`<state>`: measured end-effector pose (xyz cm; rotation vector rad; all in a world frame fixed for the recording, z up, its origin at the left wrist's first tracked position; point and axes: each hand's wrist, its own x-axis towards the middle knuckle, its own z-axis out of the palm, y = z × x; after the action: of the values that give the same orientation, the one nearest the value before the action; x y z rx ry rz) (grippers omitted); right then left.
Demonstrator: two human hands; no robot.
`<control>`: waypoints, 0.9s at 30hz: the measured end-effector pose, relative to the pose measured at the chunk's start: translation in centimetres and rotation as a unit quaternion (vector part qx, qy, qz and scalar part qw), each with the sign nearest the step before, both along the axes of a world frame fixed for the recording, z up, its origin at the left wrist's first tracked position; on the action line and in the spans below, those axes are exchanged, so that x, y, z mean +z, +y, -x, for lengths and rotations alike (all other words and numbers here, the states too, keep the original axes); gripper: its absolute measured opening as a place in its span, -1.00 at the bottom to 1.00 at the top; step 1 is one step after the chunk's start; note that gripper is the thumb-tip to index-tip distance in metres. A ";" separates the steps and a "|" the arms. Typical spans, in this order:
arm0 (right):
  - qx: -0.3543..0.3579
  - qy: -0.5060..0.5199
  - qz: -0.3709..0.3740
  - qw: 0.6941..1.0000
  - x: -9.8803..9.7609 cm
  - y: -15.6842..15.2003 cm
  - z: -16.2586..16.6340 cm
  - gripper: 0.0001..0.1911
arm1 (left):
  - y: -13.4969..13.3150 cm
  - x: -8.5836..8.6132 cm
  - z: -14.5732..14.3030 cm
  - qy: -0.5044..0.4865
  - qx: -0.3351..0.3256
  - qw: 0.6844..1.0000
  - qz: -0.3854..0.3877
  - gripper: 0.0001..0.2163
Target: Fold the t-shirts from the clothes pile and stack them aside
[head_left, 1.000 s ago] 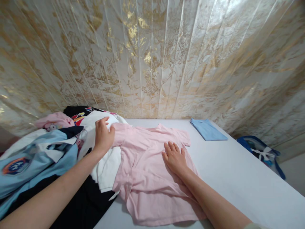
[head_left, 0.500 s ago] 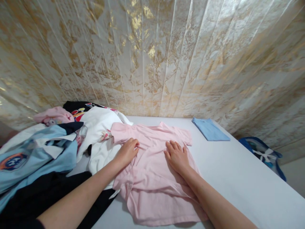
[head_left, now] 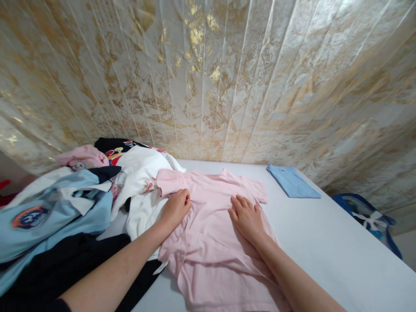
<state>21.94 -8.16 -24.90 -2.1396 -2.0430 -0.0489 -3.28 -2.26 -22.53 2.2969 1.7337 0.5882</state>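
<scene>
A pink short-sleeved T-shirt (head_left: 214, 234) lies spread on the white table, its neckline away from me and wrinkles running across its middle. At its left side, just below the sleeve, my left hand (head_left: 178, 207) has its fingers curled closed on the shirt's edge. My right hand (head_left: 247, 216) rests flat on the right half of the chest, fingers stretched out. Under the shirt's left side, part of a white garment (head_left: 141, 216) is hidden.
To the left is a heap of clothes: a light blue shirt with a badge (head_left: 78, 199), black cloth (head_left: 65, 260) and a pink garment (head_left: 86, 157). A folded blue garment (head_left: 294, 182) lies at the back right of the table (head_left: 331, 242). Beyond the right edge stands a blue-rimmed bag (head_left: 367, 221).
The view has shifted slightly, so everything sits a little further right and lower. The creases between my hands look smoother, and my left fingers have curled more tightly.
</scene>
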 end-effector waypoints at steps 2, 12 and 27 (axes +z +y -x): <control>-0.003 0.000 0.002 1.000 0.0 0.0 0.0 -0.53 | 0.1 -0.1 0.1 0.005 0.009 1.000 -0.004 -0.89; 0.112 0.025 0.057 0.992 2.6 1.9 0.9 -0.63 | 0.1 0.4 0.5 -0.010 -0.009 1.000 0.020 -0.88; -0.010 0.024 -0.070 0.997 -0.8 14.8 2.0 -0.51 | 0.6 -0.9 0.7 0.007 -0.012 0.999 -0.044 -0.84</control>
<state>19.92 6.65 -25.75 -2.0580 -1.9308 -0.1367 -4.02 -1.70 -23.47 2.3835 1.7162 0.6574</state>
